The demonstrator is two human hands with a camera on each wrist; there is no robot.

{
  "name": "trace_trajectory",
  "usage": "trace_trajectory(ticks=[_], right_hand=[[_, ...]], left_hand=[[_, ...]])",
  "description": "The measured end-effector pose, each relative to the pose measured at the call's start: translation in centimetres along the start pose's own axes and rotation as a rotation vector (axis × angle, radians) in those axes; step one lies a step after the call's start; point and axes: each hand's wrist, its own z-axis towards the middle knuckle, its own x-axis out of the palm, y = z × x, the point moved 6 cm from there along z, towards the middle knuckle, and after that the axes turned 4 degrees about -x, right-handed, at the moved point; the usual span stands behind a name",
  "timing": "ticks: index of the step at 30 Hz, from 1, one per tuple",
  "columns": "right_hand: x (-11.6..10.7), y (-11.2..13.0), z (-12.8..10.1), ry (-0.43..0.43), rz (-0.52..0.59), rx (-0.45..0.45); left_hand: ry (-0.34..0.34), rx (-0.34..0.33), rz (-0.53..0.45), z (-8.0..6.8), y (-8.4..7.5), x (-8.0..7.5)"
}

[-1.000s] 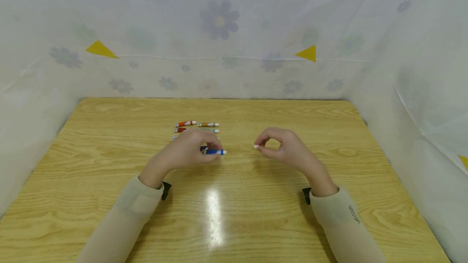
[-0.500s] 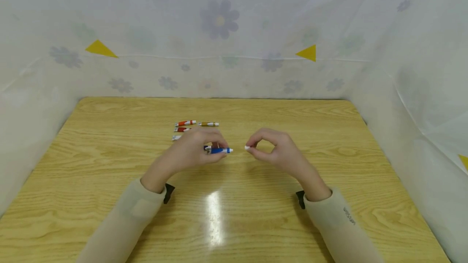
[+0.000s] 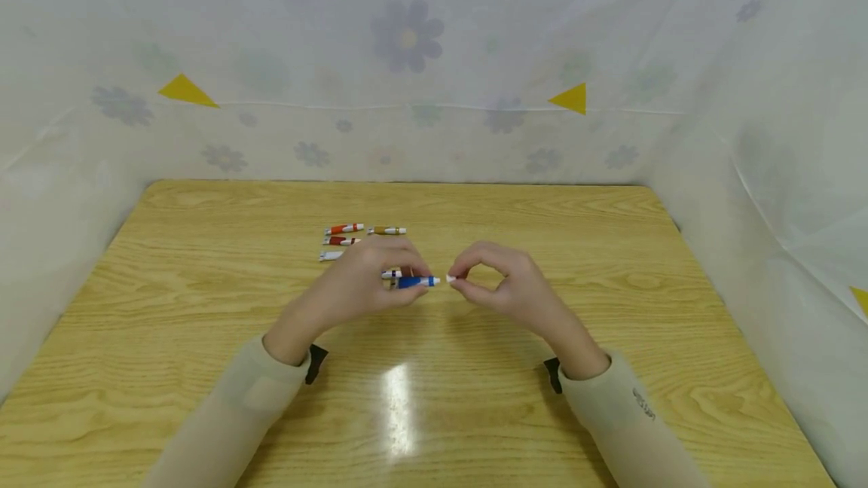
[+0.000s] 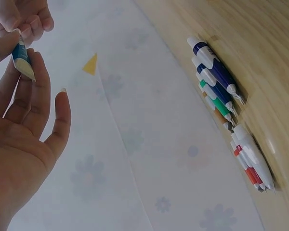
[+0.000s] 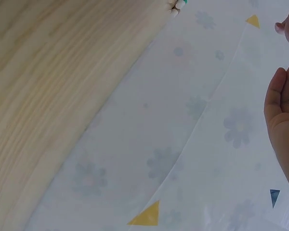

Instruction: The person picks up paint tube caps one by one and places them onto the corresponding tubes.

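My left hand (image 3: 359, 277) pinches a small blue paint tube (image 3: 414, 282) between thumb and fingers, its white nozzle pointing right. Facing it, my right hand (image 3: 518, 285) pinches a small white cap (image 3: 450, 278) with thumb and fingertip, a narrow gap from the nozzle. In the left wrist view the held tube appears raised above the table, its flat end towards the camera. The right wrist view catches only part of my right hand at its edge; the cap is hidden there. Under and behind my left hand lies a dark blue tube (image 3: 392, 274), partly covered.
More paint tubes lie on the wooden table (image 3: 542, 428) beyond my left hand: an orange-red tube (image 3: 344, 230), an ochre tube (image 3: 386, 231), a dark red tube (image 3: 339, 241) and a white tube (image 4: 253, 154). A green tube (image 4: 216, 100) shows in the left wrist view. Flowered sheeting (image 3: 407, 126) surrounds the table.
My right hand has moved left with the cap, and my left hand has shifted slightly right with the blue paint tube. The space between cap and nozzle has narrowed.
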Motion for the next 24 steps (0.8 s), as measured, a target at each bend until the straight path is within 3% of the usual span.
trace_trajectory(ticks=[11, 24], right_hand=[[0.2, 0.4, 0.1, -0.02, 0.032, -0.022], [0.3, 0.8, 0.3, -0.022, 0.028, -0.033]], left_hand=[[-0.06, 0.081, -0.029, 0.1, -0.8, -0.1], [-0.098, 0.098, -0.022, 0.0, -1.3, 0.0]])
